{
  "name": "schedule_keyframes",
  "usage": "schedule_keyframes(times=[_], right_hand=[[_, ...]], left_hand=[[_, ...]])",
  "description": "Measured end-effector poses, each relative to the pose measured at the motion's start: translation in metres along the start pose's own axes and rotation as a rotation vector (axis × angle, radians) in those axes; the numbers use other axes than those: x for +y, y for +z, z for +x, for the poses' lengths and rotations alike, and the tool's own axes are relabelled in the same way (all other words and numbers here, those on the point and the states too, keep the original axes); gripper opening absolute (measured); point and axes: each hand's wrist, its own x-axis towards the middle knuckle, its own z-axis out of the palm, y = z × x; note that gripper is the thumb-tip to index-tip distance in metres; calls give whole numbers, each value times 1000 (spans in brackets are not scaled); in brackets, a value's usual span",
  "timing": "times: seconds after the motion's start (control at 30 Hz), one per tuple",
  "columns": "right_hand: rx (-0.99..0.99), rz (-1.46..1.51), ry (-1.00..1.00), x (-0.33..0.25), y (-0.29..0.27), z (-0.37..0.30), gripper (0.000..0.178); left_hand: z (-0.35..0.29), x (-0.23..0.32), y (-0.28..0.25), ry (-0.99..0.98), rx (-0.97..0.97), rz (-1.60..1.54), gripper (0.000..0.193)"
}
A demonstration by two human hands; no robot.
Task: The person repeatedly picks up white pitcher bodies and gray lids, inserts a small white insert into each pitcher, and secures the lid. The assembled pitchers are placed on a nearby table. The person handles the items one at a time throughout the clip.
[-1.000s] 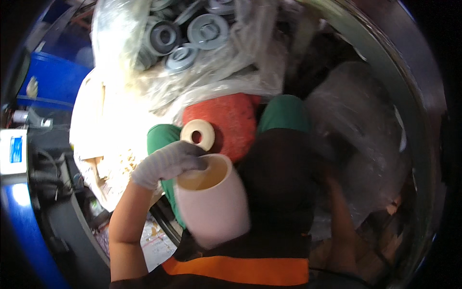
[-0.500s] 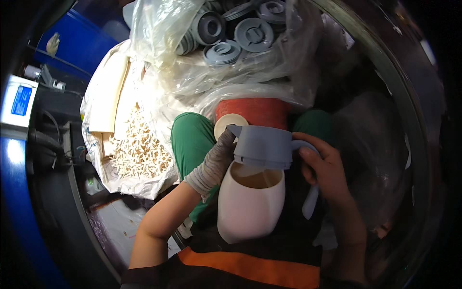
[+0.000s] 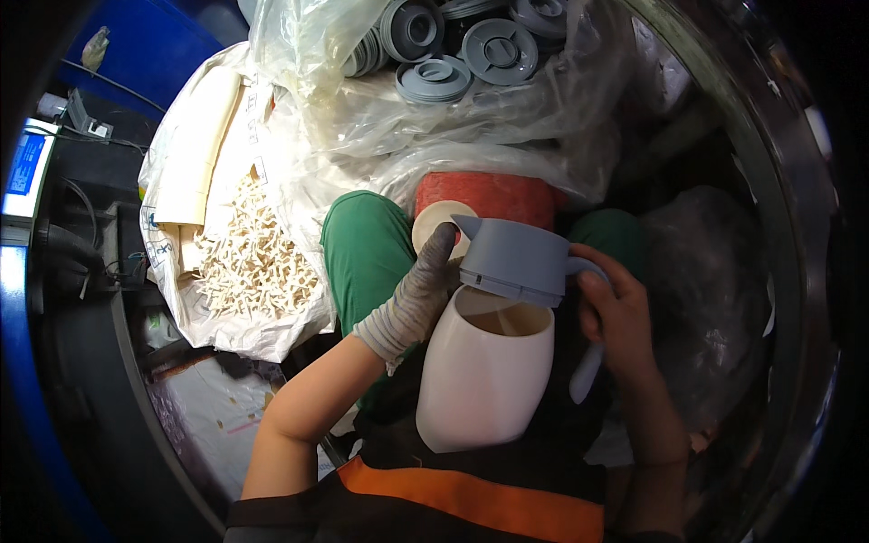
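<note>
A white jug body (image 3: 484,385) leans against my lap, its open mouth up. Over its rim sits a tilted grey jug top (image 3: 514,258) with a pointed spout on the left and a long handle on the right; a gap at the front shows the hollow inside. My right hand (image 3: 615,312), bare, is closed round the upper part of that handle. My left hand (image 3: 416,294), in a pale knit glove, grips the left side of the jug body, thumb up beside the spout, other fingers hidden behind. A cream disc (image 3: 434,220) shows behind the thumb; whether I hold it I cannot tell.
A red box-like thing (image 3: 484,195) stands between my green-clad knees. Beyond it, a clear plastic bag (image 3: 507,127) holds several grey lids (image 3: 500,52). At left, small cream pieces (image 3: 253,262) lie heaped on a white sack (image 3: 290,339), beside a blue-and-black machine (image 3: 54,299).
The grey top has tilted, its right side lower, and the jug body leans more. Both hands have moved slightly with them. The whole view has shifted a little.
</note>
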Motion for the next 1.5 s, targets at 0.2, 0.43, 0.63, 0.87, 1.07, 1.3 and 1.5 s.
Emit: schedule_keyframes(times=[0.2,0.43,0.63,0.87,1.07,1.3,1.5], right_hand=[[-38,-17,-7,13,0,6,33],[-67,-99,-127,41,-1,5,31],[-89,-223,-331,55,-5,7,28],[-204,-215,-172,45,-12,1,29],[-526,-79,242,13,-30,20,29],[-377,-237,183,-4,-50,0,32],[-5,-36,-52,-33,-86,-32,32]], left_hand=[[0,-4,1,44,60,67,99],[-12,-12,-13,13,-73,168,91],[-25,-7,-10,-30,-115,427,94],[-28,-10,8,-26,-75,551,101],[-32,3,19,-35,-146,629,89],[35,35,-47,349,256,1399,59],[57,17,-35,359,364,2173,84]])
